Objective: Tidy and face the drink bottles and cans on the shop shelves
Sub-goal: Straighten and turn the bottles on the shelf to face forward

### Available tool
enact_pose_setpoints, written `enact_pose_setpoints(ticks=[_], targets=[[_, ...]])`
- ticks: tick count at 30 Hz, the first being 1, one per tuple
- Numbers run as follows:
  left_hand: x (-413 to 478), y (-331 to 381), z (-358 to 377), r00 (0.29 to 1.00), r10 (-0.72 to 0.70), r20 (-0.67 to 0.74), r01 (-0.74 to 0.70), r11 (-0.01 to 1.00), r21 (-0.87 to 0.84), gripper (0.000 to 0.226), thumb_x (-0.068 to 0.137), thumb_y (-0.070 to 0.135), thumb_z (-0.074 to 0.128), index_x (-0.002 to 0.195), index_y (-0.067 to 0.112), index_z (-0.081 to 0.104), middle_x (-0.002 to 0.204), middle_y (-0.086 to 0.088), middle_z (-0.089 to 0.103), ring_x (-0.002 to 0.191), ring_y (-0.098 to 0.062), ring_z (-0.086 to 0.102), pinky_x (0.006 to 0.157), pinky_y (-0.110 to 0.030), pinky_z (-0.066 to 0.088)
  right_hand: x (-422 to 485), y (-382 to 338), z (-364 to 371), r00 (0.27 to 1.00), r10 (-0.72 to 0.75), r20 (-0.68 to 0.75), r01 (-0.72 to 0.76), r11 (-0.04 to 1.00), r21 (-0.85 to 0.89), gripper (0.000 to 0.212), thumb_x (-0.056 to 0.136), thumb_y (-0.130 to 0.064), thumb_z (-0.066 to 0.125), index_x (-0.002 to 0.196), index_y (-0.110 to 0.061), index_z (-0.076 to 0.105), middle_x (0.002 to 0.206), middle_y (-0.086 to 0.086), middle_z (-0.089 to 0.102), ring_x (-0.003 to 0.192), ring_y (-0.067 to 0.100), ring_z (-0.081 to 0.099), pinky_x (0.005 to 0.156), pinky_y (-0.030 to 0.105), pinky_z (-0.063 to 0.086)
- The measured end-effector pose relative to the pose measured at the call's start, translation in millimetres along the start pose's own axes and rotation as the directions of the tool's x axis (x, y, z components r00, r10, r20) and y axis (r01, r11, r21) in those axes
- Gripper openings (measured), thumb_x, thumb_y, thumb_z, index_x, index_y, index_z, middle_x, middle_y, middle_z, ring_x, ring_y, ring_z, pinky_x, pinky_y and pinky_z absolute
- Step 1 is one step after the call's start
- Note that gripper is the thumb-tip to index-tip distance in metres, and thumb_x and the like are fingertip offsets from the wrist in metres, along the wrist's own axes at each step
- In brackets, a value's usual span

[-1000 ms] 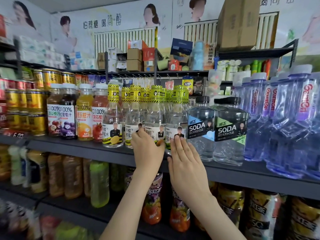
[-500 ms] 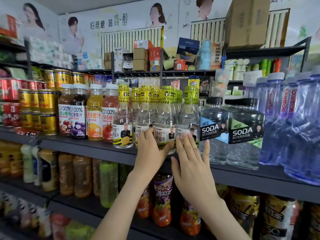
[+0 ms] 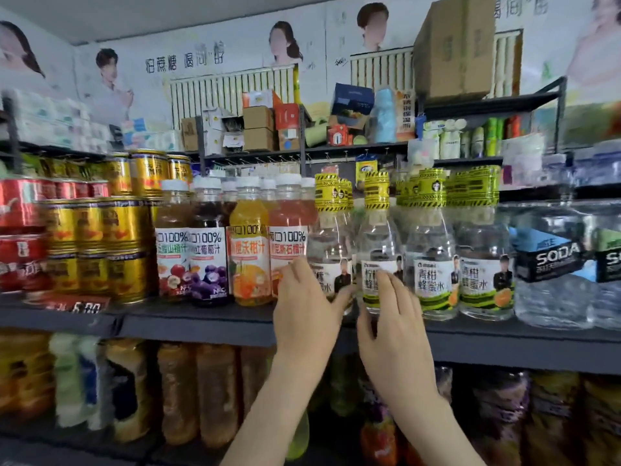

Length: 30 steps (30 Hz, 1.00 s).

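Our left hand (image 3: 305, 311) grips the lower part of a clear bottle (image 3: 327, 237), fingers curled round its left side and thumb laid across the front. Just left of those fingers a juice bottle (image 3: 287, 230) stands close against it. Our right hand (image 3: 395, 324), slightly blurred, lies with straight fingers flat on the next clear bottle (image 3: 378, 237), just right of the thumb. Both bottles stand at the front edge of the shelf (image 3: 201, 326), whose lip runs beneath our wrists. Right of the right hand more bottles (image 3: 431, 250) crowd close; the shelf front is open toward us.
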<state>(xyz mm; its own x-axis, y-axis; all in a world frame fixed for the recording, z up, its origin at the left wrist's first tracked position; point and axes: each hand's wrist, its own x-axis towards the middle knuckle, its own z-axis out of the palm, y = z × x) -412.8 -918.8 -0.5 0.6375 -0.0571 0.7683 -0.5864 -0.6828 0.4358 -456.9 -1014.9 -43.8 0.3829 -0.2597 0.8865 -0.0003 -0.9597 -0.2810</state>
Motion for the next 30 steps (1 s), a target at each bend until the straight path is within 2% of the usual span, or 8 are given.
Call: enact_pose_setpoints(ticks=[9,11,14,20,23,25,27,30], targets=[[8.0,-7.8,3.5,0.995,0.04,0.096,-0.031,0.995,-0.091,0.087,0.082,0.054,0.059,0.139,0.002,0.02,0.135,-0.012,0.037,0.121,-0.023,0.04,0.095,-0.026,0.039,6.9,-19.6,11.7,0.944,0.329,-0.032,-0.33,0.932,-0.148,0.067,0.07,-0.005,0.076,0.129,0.008,0.048,0.122,0.018,0.06,0.105,0.04,0.058,0.089,0.046,0.046],[8.8,-9.3,3.8,0.994,0.047,0.097,-0.037,0.994,-0.102,0.084,0.082,0.053,0.06,0.137,0.002,0.024,0.132,-0.012,0.038,0.119,-0.023,0.042,0.092,-0.026,0.041,11.6,-26.8,11.3,0.917,0.392,-0.069,-0.398,0.909,-0.128,0.07,0.069,-0.006,0.077,0.13,0.007,0.048,0.122,0.019,0.06,0.105,0.043,0.056,0.083,0.049,0.046],[6.9,-11.2,5.8,0.995,0.078,0.061,-0.072,0.994,-0.084,0.073,0.081,0.054,0.061,0.126,0.002,0.034,0.121,-0.011,0.044,0.107,-0.023,0.048,0.076,-0.024,0.043,17.9,-39.8,11.1,0.859,0.512,0.015,-0.504,0.85,-0.149,0.069,0.088,-0.018,0.058,0.147,-0.007,0.023,0.142,0.011,0.037,0.128,0.031,0.032,0.097,0.044,0.029],[9.5,-22.1,4.5,0.989,0.134,0.056,-0.126,0.984,-0.124,0.067,0.077,0.054,0.066,0.116,0.006,0.041,0.111,-0.01,0.046,0.099,-0.025,0.05,0.066,-0.026,0.042,14.3,-52.2,12.2,0.84,0.542,0.037,-0.531,0.833,-0.152,0.071,0.09,-0.021,0.053,0.15,-0.012,0.014,0.14,0.01,0.031,0.128,0.028,0.025,0.101,0.043,0.022],[11.0,-43.6,-2.2,0.98,0.2,0.01,-0.193,0.956,-0.221,0.052,0.084,0.052,0.056,0.114,0.01,0.049,0.111,-0.006,0.046,0.102,-0.022,0.049,0.075,-0.023,0.042,7.0,-56.3,17.3,0.883,0.466,-0.063,-0.47,0.87,-0.149,0.07,0.085,-0.021,0.064,0.144,-0.006,0.031,0.135,0.017,0.042,0.122,0.036,0.035,0.097,0.051,0.029],[12.1,-65.9,-9.7,0.968,0.209,-0.136,-0.234,0.95,-0.208,0.038,0.088,0.041,0.054,0.113,0.012,0.055,0.111,-0.008,0.048,0.102,-0.022,0.05,0.078,-0.026,0.048,0.5,-63.1,23.3,0.933,0.327,-0.151,-0.34,0.937,-0.074,0.068,0.078,-0.012,0.07,0.138,-0.002,0.04,0.127,0.02,0.049,0.114,0.036,0.041,0.095,0.052,0.034],[16.3,-91.8,-15.5,0.951,0.182,-0.251,-0.217,0.969,-0.121,0.034,0.088,0.028,0.058,0.118,0.012,0.058,0.112,-0.014,0.05,0.104,-0.028,0.05,0.08,-0.039,0.053,-4.5,-74.7,30.6,0.982,0.136,-0.134,-0.136,0.991,0.014,0.063,0.081,-0.006,0.066,0.138,-0.003,0.04,0.126,0.016,0.05,0.115,0.028,0.038,0.104,0.041,0.03],[26.0,-127.8,-23.8,0.969,0.112,-0.219,-0.114,0.993,0.004,0.053,0.087,0.027,0.061,0.138,0.019,0.046,0.134,-0.024,0.04,0.122,-0.039,0.038,0.096,-0.05,0.042,-5.9,-90.1,45.9,0.991,-0.13,-0.015,0.129,0.991,-0.027,0.05,0.09,-0.018,0.045,0.138,-0.008,0.043,0.135,0.01,0.051,0.122,0.021,0.038,0.106,0.034,0.034]])
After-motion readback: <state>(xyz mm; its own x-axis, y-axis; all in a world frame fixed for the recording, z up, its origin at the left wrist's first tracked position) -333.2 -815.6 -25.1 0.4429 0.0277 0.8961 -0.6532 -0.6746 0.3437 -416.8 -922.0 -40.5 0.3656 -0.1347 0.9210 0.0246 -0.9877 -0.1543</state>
